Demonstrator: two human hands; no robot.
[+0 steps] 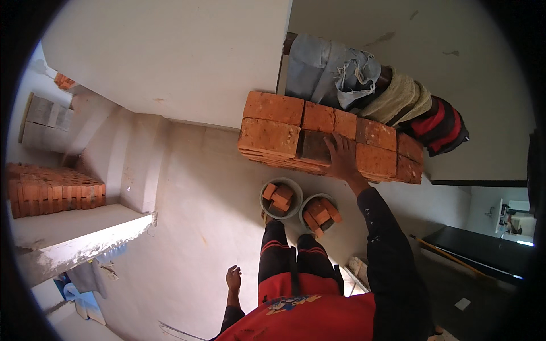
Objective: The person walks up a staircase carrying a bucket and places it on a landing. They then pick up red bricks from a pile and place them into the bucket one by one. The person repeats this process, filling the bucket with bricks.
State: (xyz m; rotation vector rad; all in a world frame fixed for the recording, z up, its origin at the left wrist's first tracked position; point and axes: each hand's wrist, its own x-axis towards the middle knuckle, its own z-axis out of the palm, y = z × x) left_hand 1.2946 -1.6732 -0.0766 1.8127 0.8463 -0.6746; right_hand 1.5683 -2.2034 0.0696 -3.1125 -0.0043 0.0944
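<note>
A stack of orange-red bricks (273,136) stands ahead of me, its top made of two rows laid side by side. My right hand (342,159) reaches out to it and lies on the near row with its fingers spread. A darker brick (314,146) is just left of those fingers. Down at my left side hangs my left hand (234,278), empty, with its fingers loosely apart. Below the stack, by my feet, two round buckets stand side by side; the left bucket (300,193) and the right bucket (305,200) both hold loose bricks.
Behind the stack lie grey torn cloth (310,65), beige cloth (401,94) and red-and-black cloth (441,125). More bricks (57,190) are piled at far left beside a low wall (79,224). At right are a black counter (478,247) and a long wooden stick (452,256).
</note>
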